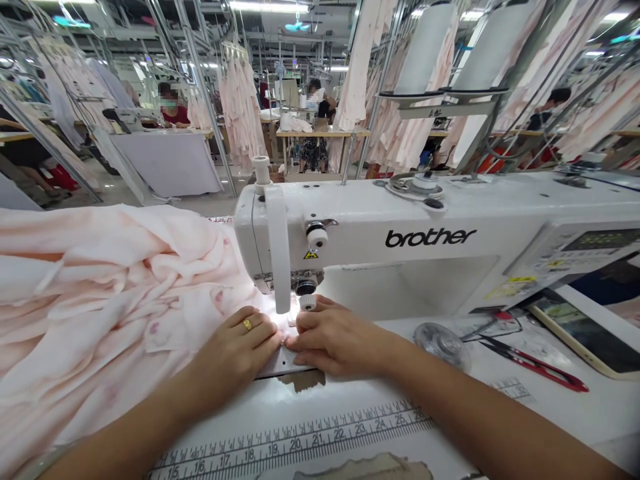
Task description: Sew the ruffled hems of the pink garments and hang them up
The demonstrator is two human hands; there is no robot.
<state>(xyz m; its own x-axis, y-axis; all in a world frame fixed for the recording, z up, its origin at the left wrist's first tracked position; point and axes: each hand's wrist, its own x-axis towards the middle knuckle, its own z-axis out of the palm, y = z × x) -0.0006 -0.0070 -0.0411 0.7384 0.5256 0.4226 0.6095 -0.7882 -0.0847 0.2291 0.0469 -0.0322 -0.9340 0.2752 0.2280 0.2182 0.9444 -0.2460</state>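
Left hand (243,343) and right hand (340,337), fingers bent, nearly meet below the machine's (350,220) head; I cannot tell whether either pinches cloth. The soft, rumpled pink cloth (125,287) heaps left, edging the machine. Between the forearms, smooth table (260,400) leaves room near; slim clippers (543,367) and flat phone (585,333) bound the right.

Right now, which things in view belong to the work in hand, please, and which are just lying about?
In use, it seems:
- sewing machine
- pale pink fabric
- left hand and right hand, close together at the machine

Lying aside, untouched:
- red-handled snips
- phone
- clear round object
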